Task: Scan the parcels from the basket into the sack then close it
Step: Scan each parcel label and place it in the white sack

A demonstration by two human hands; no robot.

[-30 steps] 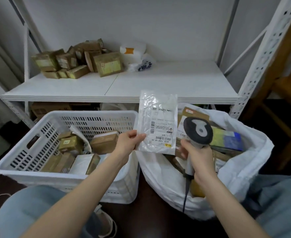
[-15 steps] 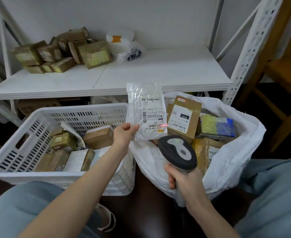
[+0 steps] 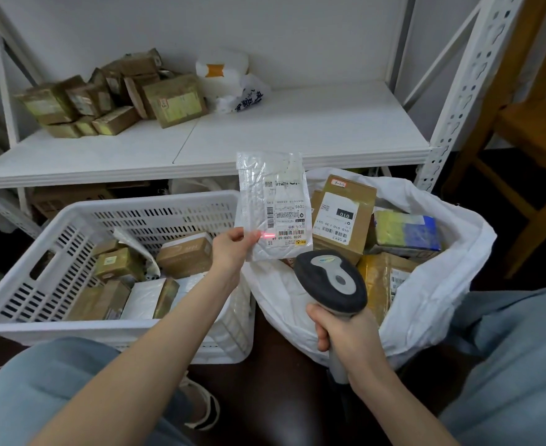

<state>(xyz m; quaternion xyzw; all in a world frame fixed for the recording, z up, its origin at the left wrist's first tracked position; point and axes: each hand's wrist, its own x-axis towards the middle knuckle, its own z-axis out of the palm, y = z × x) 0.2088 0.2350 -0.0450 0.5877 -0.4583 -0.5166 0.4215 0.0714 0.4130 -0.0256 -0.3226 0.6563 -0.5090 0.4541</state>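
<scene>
Your left hand [image 3: 233,249] is raised, its fingers pinching the lower left corner of a flat white bubble-wrap parcel [image 3: 273,204], upright between the white slotted plastic basket [image 3: 72,226] and the open white crinkled sack [image 3: 442,284]. Your right hand [image 3: 345,333] grips the handle of the grey-and-black barcode scanner [image 3: 332,281]. A red scan line [image 3: 266,235] lies on the label, which reads "502D T098-69".

"010" on box label [image 3: 337,222]; pouch [image 3: 258,185] perhaps "T098"
</scene>
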